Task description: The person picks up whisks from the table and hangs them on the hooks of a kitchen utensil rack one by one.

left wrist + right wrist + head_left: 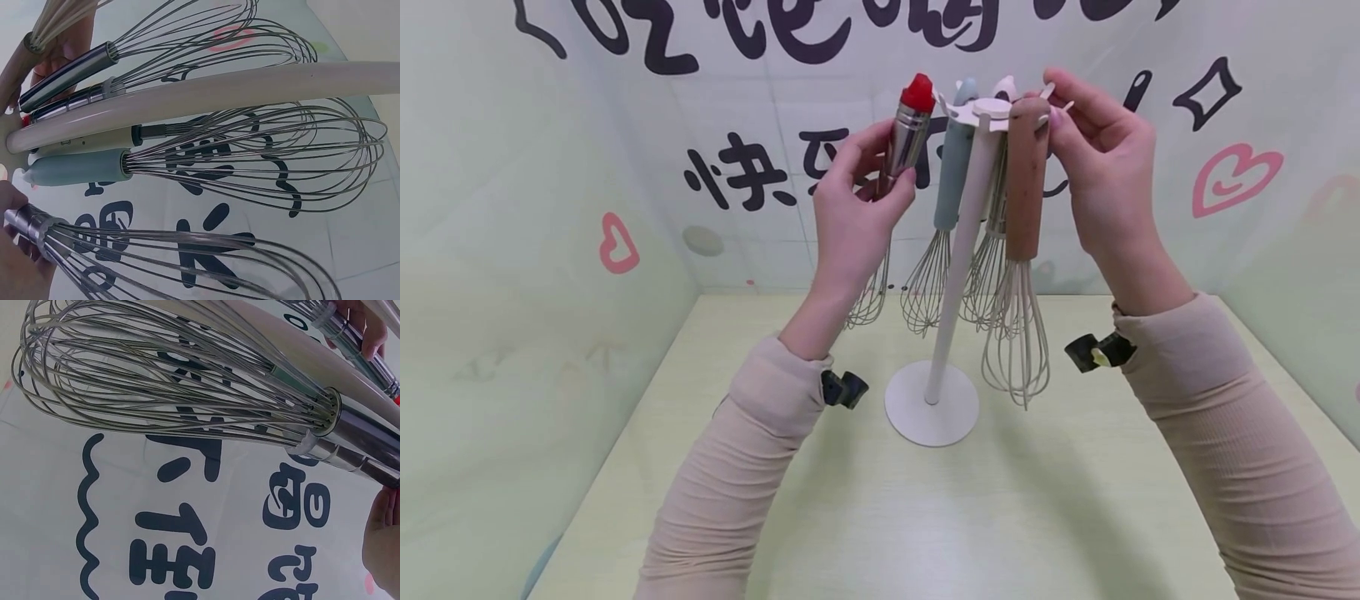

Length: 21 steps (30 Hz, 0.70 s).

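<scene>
The left hand (857,196) curls round the silver metal handle of a red-tipped wire whisk (910,137), held up beside the stand's top; the hand covers the handle's middle, and the left wrist view cuts off the wires. The right hand (1108,158) bends its fingers at the hooks of a white rack stand (962,242); I cannot tell whether they clamp the rim or a handle, as a whisk with a matte brown handle (1027,183) hangs in front. A whisk with a pale blue handle (953,175) also hangs there, its top partly masked by the rim. Behind the pole, silver-handled whisks (69,76) and a white-handled whisk (87,142) overlap; their wires are hard to separate. The stand's round base rests on the pale worktop (917,517), nearer the left edge than the right; the near edge is out of frame. Arms and whisks hide some black characters on the white backdrop (760,250).
</scene>
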Motion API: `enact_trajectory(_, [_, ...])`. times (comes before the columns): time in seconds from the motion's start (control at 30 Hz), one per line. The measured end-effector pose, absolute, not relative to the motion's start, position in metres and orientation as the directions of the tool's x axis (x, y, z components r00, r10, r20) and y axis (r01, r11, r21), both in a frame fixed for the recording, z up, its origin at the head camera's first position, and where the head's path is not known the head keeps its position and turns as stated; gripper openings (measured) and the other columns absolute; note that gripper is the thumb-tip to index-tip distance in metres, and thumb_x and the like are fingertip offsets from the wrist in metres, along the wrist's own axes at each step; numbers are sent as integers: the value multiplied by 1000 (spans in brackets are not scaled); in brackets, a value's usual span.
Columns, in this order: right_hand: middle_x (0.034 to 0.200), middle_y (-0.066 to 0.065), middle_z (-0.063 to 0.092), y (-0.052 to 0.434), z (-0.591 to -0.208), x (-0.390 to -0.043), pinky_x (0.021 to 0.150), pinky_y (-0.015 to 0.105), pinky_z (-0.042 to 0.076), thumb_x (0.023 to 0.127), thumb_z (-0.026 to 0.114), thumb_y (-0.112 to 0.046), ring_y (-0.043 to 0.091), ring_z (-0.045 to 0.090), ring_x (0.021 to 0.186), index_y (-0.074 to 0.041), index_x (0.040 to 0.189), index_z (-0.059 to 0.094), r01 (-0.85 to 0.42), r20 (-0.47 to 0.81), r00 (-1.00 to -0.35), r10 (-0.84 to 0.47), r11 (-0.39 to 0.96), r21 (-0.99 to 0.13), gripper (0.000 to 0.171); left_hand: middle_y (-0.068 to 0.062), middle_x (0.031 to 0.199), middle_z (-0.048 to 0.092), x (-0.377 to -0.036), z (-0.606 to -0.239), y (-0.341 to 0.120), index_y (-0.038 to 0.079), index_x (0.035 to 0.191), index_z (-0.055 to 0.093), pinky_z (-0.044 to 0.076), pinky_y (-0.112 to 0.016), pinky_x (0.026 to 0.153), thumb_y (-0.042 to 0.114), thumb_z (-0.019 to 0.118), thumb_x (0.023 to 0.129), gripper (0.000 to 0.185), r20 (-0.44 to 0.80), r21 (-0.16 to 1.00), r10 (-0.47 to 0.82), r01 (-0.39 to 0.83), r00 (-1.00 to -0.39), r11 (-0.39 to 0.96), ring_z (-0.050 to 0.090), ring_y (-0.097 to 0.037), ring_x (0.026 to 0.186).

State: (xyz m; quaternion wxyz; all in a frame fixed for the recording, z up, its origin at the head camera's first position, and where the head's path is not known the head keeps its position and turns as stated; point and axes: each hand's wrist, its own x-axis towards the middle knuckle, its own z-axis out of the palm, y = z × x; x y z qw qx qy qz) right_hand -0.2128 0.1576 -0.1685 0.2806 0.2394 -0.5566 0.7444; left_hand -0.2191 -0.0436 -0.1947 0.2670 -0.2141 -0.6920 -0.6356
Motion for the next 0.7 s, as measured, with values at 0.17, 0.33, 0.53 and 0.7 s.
enact_trajectory(0.17, [90, 2, 71, 157, -168, -213, 77, 18, 55, 88, 59, 3, 12, 59, 82, -1, 112, 69, -683, 667, -729, 151, -227, -695, 26, -10, 119, 63, -219, -192, -45, 6, 128, 58, 55, -18, 76, 1, 62, 85, 43, 654, 753, -37, 646, -756, 125, 61, -15, 96])
enact_trajectory(0.33, [90, 2, 71, 158, -168, -213, 77, 18, 55, 87, 60, 3, 12, 59, 81, -1, 111, 70, -682, 669, -729, 144, -232, -693, 26, -10, 118, 64, -219, -188, -49, 6, 127, 58, 53, -17, 73, 2, 62, 84, 43, 666, 737, -16, 654, -746, 172, 61, -15, 95])
enact_trajectory(0.53, [91, 2, 70, 159, -169, -214, 78, 19, 54, 87, 60, 2, 12, 58, 83, -1, 112, 69, -680, 670, -730, 132, -230, -696, 27, -10, 118, 64, -221, -183, -56, 5, 126, 59, 53, -15, 74, 1, 62, 83, 43, 688, 688, 47, 671, -725, 275, 62, -15, 96])
enact_trajectory(0.7, [90, 1, 70, 160, -169, -214, 75, 19, 52, 87, 60, 1, 12, 57, 82, -2, 112, 69, -682, 672, -729, 128, -219, -698, 27, -11, 116, 64, -221, -183, -56, 4, 125, 60, 54, -15, 75, 0, 61, 84, 41, 704, 625, 136, 699, -697, 348, 62, -16, 97])
